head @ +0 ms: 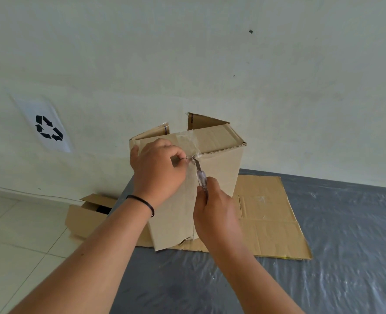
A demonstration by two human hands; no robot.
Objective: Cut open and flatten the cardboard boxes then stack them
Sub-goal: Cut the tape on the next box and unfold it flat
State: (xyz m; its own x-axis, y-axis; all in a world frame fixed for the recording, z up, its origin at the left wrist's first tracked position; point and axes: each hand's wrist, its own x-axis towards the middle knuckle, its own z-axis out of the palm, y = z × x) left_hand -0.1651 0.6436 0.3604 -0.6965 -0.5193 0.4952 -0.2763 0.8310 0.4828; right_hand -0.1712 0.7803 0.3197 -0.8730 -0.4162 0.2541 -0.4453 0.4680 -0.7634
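Pale wall (pixel 187 53) fills the background, bearing a paper recycling sign (pixel 46 126) at left; below it a grey plastic sheet (pixel 346 223) covers the floor, with pale floor tiles (pixel 17 234) beyond its left edge. On the sheet, near its far edge, one flattened box (pixel 271 218) lies spread out, which I judge to be finished work and the base of the stack. Standing on that flattened piece is the box in hand (pixel 219 168), upright and unflattened, its taped face turned toward me and loose flaps showing behind its far side. My left hand (pixel 158 168) is curled at the upper edge of this box, fingertips pinching the clear tape (pixel 188 141) where it bunches. My right hand (pixel 217 214) grips the cutter (pixel 201 177), closed around its handle, with the blade tip set into the tape at the box edge. A third box (pixel 85 214) sits on the tiles just off the sheet's left edge, flaps open, uncut. Assessment: one box done, one being slit along its tape seam, one untouched. Remaining, as I judge it: finish this cut, collapse the box, process the third, stack all.
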